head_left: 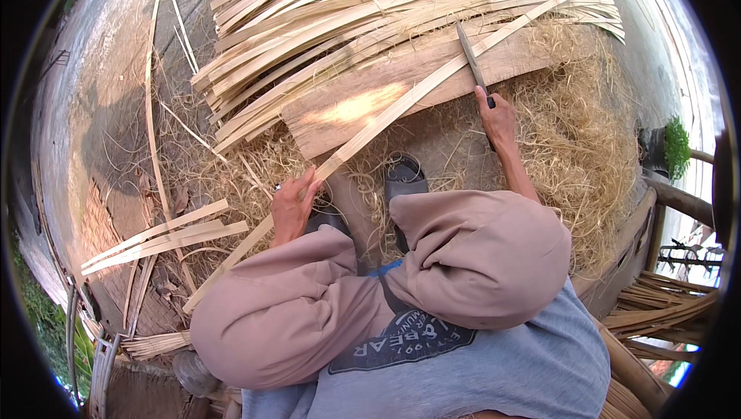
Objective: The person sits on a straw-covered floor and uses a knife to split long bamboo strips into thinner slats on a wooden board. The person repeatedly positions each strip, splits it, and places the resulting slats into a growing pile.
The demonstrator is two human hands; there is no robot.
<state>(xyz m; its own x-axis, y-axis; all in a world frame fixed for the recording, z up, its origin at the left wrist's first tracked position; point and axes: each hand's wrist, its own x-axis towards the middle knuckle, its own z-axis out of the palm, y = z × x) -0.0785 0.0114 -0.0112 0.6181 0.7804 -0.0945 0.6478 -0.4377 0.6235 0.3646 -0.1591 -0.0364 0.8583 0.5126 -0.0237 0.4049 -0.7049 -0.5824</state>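
My left hand [293, 204] grips a long pale bamboo strip [409, 98] that runs diagonally from lower left to upper right across a flat wooden board [351, 110]. My right hand [498, 116] holds a knife [471, 56] by its dark handle, the blade lying against the strip's upper part over the board. My bent knees in tan trousers [463, 253] fill the lower middle, with a dark sandal [405, 178] between them.
A big stack of split bamboo strips [370, 10] lies behind the board. Straw-like shavings [587, 133] cover the ground at right and around my feet. A few loose strips [166, 235] lie at left. More bundled strips [664, 311] and a wooden rail [679, 199] sit at right.
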